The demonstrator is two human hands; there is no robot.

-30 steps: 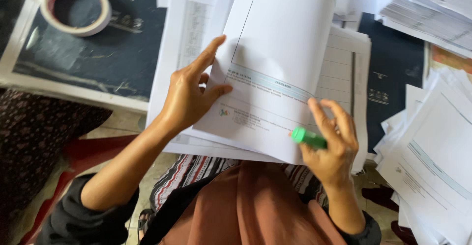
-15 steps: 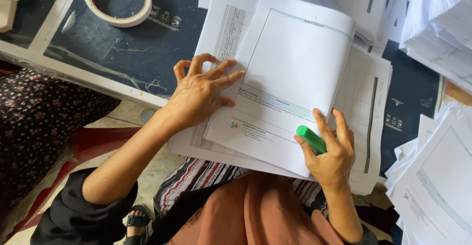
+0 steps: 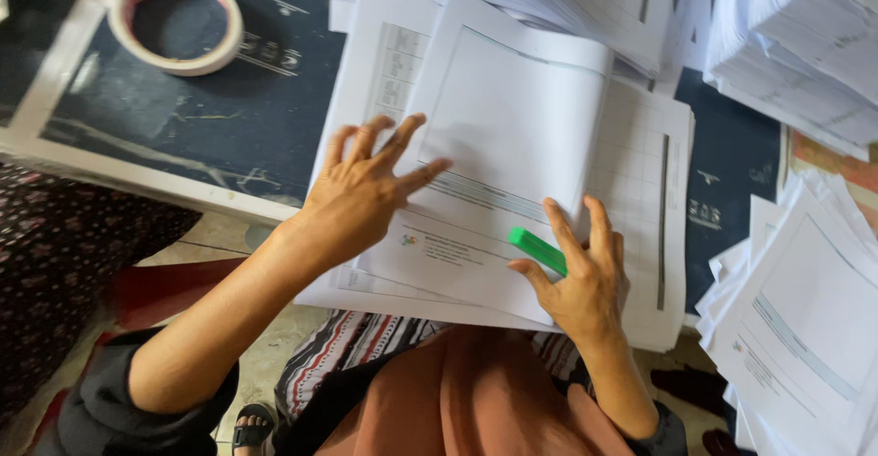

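Here, left hand [image 3: 361, 195] spread open, fingers flat on top sheet [image 3: 512, 145] of paper stack [image 3: 640, 227] at table [image 3: 183, 145] edge, right hand [image 3: 581, 278] gripping green marker [image 3: 538, 250] against sheet's lower edge, tape roll [image 3: 174, 19] well apart, far left.

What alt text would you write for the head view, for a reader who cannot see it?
Two bare hands press on a stack of white paper sheets; the left hand lies spread on them, the right hand holds a green marker. A tape roll lies on the dark table.
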